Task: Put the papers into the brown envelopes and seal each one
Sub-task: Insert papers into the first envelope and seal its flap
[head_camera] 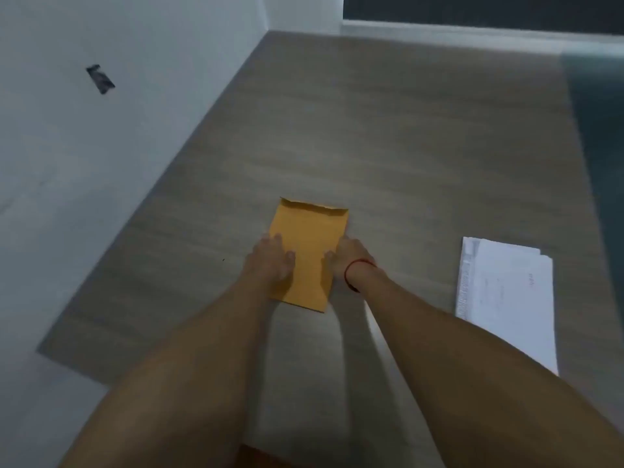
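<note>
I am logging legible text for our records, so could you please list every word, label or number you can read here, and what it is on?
No text can be read here.
On the stack of white papers: faint grey print, too blurred to read.
On the brown envelope: none visible on the face shown.
On the dark patch on the wall: nothing legible.

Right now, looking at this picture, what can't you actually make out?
Head view, all of it motion-blurred:
Whether the brown envelope holds paper or is sealed: its far edge is smeared.
Whether the left hand and right hand pinch the envelope or only press it.
The print on the papers: too small and blurred.
What the dark mark on the wall is.
</note>
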Tool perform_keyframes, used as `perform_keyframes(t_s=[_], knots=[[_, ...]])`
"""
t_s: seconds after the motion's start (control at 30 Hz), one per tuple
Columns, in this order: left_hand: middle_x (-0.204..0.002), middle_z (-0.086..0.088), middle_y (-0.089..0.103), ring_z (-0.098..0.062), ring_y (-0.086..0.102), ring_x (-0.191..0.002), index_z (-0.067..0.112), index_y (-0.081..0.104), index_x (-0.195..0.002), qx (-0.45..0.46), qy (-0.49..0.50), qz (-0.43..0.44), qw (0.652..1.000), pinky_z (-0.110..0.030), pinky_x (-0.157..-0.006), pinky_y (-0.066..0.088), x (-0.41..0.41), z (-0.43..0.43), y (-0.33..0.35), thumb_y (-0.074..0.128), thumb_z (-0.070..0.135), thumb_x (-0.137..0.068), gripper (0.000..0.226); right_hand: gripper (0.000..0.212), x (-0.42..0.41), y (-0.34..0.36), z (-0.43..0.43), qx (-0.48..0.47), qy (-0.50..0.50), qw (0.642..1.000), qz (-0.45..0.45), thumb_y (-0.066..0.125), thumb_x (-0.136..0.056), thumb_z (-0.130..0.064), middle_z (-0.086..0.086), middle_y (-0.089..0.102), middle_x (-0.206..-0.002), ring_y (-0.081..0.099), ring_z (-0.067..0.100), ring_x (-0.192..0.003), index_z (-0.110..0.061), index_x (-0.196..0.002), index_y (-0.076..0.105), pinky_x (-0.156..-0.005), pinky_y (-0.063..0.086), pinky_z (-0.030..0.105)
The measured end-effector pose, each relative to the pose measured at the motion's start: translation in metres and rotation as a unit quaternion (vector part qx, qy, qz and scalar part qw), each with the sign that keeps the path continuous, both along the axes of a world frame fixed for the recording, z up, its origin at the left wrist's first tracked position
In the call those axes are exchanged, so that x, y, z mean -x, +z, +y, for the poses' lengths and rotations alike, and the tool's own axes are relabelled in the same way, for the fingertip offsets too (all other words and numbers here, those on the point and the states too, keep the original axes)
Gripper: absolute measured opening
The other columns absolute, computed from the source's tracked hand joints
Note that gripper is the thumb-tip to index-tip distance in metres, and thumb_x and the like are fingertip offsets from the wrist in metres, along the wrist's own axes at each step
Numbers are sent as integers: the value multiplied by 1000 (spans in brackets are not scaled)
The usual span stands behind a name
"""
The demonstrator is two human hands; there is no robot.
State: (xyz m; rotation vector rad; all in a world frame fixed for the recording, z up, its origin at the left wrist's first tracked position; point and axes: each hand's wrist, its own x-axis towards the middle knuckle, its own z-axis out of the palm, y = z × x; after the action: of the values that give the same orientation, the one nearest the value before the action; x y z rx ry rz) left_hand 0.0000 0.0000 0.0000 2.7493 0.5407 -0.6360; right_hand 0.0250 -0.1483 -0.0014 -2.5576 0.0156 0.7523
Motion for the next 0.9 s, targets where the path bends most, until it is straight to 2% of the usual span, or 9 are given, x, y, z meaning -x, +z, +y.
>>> perform_keyframes(t_s=[0.13,0.3,0.37,0.47,0.53,0.63,0.7,0.77,0.9], knots=[[-143,-16,41,-35,42,-131,4,39,-137,8,58,-24,998,-47,-105,42,-14,13,-15,47,41,-97,55,50,-15,-18,13,-32,-122,992,-18,59,-89,-39,14,53,-126,55,32,-114,-6,-125,51,-92,51,42],[-137,-15,41,-33,38,-131,4,46,-130,-2,62,-58,996,-44,-102,41,-21,12,-23,49,40,-96,49,64,-23,-29,26,-101,-282,954,7,77,-71,-45,12,62,-119,62,31,-108,-8,-118,55,-88,55,42],[-137,-15,41,-33,38,-131,5,47,-129,1,68,-67,995,-44,-101,41,-20,11,-26,50,40,-96,48,62,-27,-30,29,-127,-327,936,16,82,-67,-40,11,65,-116,64,30,-104,-8,-115,58,-82,56,38],[-140,-13,40,-32,37,-132,7,42,-134,-1,68,-65,996,-45,-102,41,-18,10,-29,50,41,-95,52,48,-32,-32,27,-156,-345,925,39,84,-68,-30,11,69,-108,67,28,-96,-7,-106,65,-68,52,30],[-142,-13,38,-32,36,-134,8,38,-138,0,71,-57,996,-46,-103,40,-17,12,-29,49,42,-95,55,32,-31,-35,20,-154,-341,926,39,81,-72,-24,10,69,-100,67,27,-88,-5,-92,66,-64,49,28],[-146,-13,36,-33,34,-136,8,33,-142,13,84,-48,995,-47,-106,37,-16,10,-26,49,43,-96,61,13,-28,-32,7,-152,-349,924,21,72,-82,-14,4,61,-75,54,18,-60,-10,-74,62,-53,43,26],[-150,-13,32,-33,31,-139,8,29,-145,14,82,-52,995,-47,-108,35,-16,3,-21,48,44,-96,64,24,-28,-27,-2,-165,-360,918,15,59,-87,-5,0,50,-62,43,13,-50,-10,-64,54,-49,39,24],[-154,-13,27,-33,27,-142,9,24,-148,15,68,-59,996,-47,-110,33,-14,-15,-14,46,44,-97,66,34,-23,-17,-21,-191,-355,915,26,47,-90,0,0,43,-60,39,14,-50,-13,-58,43,-52,38,26],[-155,-10,27,-33,33,-140,11,18,-152,74,57,-84,992,-48,-109,39,-19,-45,-4,46,42,-98,69,29,-18,-4,-51,-233,-329,911,83,37,-88,5,4,34,-61,32,17,-51,-13,-65,37,-47,27,24]])
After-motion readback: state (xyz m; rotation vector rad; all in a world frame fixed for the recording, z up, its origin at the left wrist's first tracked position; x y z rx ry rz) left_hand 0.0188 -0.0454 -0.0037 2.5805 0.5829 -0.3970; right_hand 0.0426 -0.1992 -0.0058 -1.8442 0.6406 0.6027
